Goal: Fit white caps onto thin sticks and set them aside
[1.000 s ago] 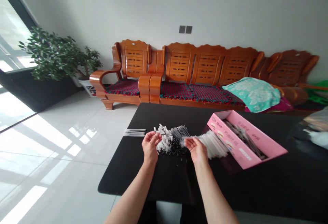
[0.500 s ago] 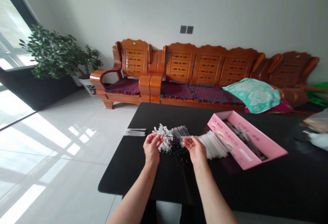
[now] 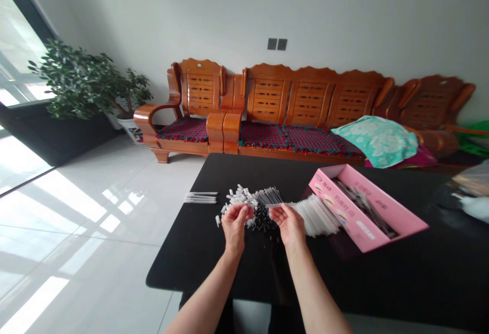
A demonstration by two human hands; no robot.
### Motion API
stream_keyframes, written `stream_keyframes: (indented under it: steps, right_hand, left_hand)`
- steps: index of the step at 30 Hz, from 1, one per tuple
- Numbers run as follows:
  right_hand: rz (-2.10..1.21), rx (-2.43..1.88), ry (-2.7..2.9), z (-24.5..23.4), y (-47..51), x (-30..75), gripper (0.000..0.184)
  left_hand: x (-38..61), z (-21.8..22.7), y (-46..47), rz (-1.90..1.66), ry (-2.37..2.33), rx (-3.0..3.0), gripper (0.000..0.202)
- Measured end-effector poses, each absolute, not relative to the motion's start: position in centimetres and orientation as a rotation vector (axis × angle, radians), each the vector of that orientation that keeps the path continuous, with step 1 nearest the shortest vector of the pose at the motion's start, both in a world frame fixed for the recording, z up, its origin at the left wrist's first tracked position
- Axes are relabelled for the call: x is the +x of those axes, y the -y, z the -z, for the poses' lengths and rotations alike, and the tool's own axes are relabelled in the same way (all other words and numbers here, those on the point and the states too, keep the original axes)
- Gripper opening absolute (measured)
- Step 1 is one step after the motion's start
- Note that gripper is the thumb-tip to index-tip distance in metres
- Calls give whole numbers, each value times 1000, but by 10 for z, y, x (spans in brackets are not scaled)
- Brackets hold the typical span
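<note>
My right hand (image 3: 292,226) is closed on a slim pen barrel (image 3: 272,205), whose end points left past the fingertips. My left hand (image 3: 234,227) is closed in a pinch at the near side of a heap of small white caps (image 3: 240,194); whatever lies between its fingertips is too small to make out. Between and beyond the hands are a heap of small black plugs (image 3: 261,218) and a row of thin dark refills (image 3: 268,196). Right of my right hand lies a stack of translucent white tubes (image 3: 316,216). Several whole-looking pens (image 3: 200,198) lie side by side at the table's left edge.
A pink open box (image 3: 357,217) holding dark slender pieces stands on the black table (image 3: 214,268), to the right. A plastic bag (image 3: 476,199) lies at the far right. Behind the table stand wooden seats (image 3: 269,94) with a green cloth (image 3: 378,140).
My left hand has moved right, closer to my right hand. The thin dark rod that stretched between the hands no longer shows there. My right hand has shifted slightly left.
</note>
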State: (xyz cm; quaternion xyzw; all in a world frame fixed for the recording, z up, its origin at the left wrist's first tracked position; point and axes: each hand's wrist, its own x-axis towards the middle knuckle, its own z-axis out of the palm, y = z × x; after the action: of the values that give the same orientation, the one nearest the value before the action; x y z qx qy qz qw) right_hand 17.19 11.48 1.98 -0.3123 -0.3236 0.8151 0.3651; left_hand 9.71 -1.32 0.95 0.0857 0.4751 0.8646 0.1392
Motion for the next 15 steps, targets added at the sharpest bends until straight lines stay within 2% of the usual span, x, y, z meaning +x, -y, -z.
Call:
stream_keyframes:
  steps: [4,9,15]
  right_hand:
    - [-2118,-809,848,-22,-109,171,15]
    - [-2206,-845,796,-22,-118,178,3]
    - [-2269,-869,626,-19,-137,191,8]
  left_hand:
    - [107,-1,10,-2323,-1650,504,26]
    - [93,-2,14,-2208,-1841,660,26]
    - [63,-4,27,-2198,-2063,600,18]
